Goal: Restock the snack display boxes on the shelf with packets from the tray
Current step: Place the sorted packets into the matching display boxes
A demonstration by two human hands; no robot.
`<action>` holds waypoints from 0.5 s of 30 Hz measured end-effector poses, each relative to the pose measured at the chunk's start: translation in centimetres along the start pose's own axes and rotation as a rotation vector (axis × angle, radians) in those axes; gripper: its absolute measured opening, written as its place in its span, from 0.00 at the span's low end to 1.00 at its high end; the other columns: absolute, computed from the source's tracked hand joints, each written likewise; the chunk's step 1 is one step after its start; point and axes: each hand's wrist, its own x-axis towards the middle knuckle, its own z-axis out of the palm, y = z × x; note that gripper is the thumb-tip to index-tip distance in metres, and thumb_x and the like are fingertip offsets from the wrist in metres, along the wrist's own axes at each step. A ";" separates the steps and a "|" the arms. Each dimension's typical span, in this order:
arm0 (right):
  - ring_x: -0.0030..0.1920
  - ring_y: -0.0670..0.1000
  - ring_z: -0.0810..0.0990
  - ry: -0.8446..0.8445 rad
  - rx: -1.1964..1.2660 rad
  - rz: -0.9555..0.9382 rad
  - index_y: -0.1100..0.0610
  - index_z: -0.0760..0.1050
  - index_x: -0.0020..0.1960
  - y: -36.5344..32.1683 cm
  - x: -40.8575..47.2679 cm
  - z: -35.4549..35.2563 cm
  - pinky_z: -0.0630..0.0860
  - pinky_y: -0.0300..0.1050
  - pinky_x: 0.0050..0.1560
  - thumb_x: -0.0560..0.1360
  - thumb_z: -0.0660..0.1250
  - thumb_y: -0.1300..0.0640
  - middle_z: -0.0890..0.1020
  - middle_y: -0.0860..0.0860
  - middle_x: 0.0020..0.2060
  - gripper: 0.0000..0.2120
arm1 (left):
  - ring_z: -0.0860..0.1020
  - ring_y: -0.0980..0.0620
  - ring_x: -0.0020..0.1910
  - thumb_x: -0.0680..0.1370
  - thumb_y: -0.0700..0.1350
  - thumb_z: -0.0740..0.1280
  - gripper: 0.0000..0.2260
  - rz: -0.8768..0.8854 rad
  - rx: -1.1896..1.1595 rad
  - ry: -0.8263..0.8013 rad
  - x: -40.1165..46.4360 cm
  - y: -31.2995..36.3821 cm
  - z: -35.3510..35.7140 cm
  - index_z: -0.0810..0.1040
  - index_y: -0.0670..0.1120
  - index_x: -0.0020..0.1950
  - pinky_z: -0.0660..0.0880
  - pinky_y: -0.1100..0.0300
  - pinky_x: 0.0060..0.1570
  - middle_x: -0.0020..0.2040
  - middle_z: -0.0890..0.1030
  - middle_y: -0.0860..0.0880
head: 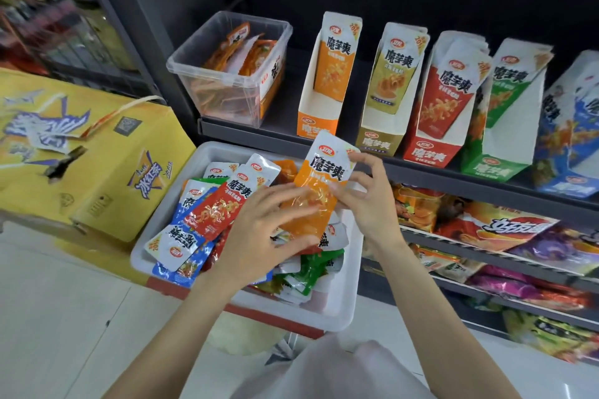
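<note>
Dark shop shelf (431,168) holds a row of snack boxes: orange box (316,126), tan box (377,141), red box (431,152), green box (496,168) and blue box (564,185). Below sits a white tray (343,301) full of mixed packets. Both hands hold one orange packet (324,185) up over the tray. Right hand (369,201) pinches its right edge. Left hand (262,236) grips its lower left side with curled fingers. Beside the tray is a yellow carton (97,172).

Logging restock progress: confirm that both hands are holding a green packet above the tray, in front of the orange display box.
Not green: the head view shows the left hand and right hand holding an orange packet above the tray, in front of the orange display box.
</note>
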 end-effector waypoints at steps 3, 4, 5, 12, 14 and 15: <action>0.45 0.47 0.84 -0.071 0.032 -0.046 0.45 0.61 0.67 -1.0 -0.1 0.2 0.81 0.41 0.39 0.73 0.71 0.65 0.82 0.48 0.47 0.31 | 0.67 0.62 0.67 0.74 0.61 0.67 0.25 -0.317 -0.155 0.054 1.7 1.4 -1.5 0.68 0.58 0.69 0.63 0.66 0.63 0.68 0.70 0.58; 0.45 0.46 0.84 -0.087 0.041 -0.062 0.44 0.59 0.69 -1.2 0.0 0.3 0.80 0.40 0.39 0.73 0.70 0.66 0.82 0.48 0.48 0.33 | 0.68 0.62 0.65 0.73 0.59 0.69 0.27 -0.392 -0.210 0.035 2.3 1.4 -1.9 0.65 0.58 0.70 0.66 0.65 0.61 0.66 0.71 0.59; 0.46 0.46 0.84 -0.097 0.040 -0.079 0.44 0.59 0.69 -1.6 0.2 0.3 0.80 0.40 0.40 0.74 0.69 0.66 0.82 0.46 0.48 0.33 | 0.71 0.63 0.61 0.72 0.56 0.70 0.28 -0.442 -0.264 0.005 3.1 1.4 -2.2 0.64 0.58 0.70 0.71 0.64 0.59 0.63 0.72 0.62; 0.39 0.43 0.83 -0.122 -0.342 -0.248 0.53 0.68 0.61 -7.4 4.1 -1.6 0.78 0.37 0.32 0.74 0.70 0.59 0.81 0.42 0.44 0.18 | 0.80 0.61 0.42 0.71 0.44 0.74 0.24 -0.314 -0.287 -0.044 8.6 0.7 -3.8 0.69 0.63 0.60 0.77 0.62 0.44 0.44 0.81 0.60; 0.38 0.43 0.83 -0.172 -0.390 -0.258 0.57 0.72 0.60 -9.4 5.9 -2.6 0.78 0.37 0.32 0.74 0.70 0.59 0.82 0.47 0.45 0.16 | 0.80 0.60 0.44 0.71 0.43 0.74 0.21 -0.209 -0.187 0.027 10.9 0.5 -4.2 0.74 0.56 0.61 0.78 0.59 0.48 0.45 0.81 0.58; 0.38 0.43 0.83 -0.173 -0.381 -0.278 0.59 0.74 0.57 -10.3 6.7 -2.8 0.79 0.36 0.34 0.74 0.70 0.60 0.83 0.50 0.45 0.12 | 0.80 0.59 0.45 0.72 0.43 0.74 0.20 -0.168 -0.181 0.078 12.2 0.3 -4.4 0.75 0.53 0.62 0.78 0.58 0.49 0.46 0.81 0.57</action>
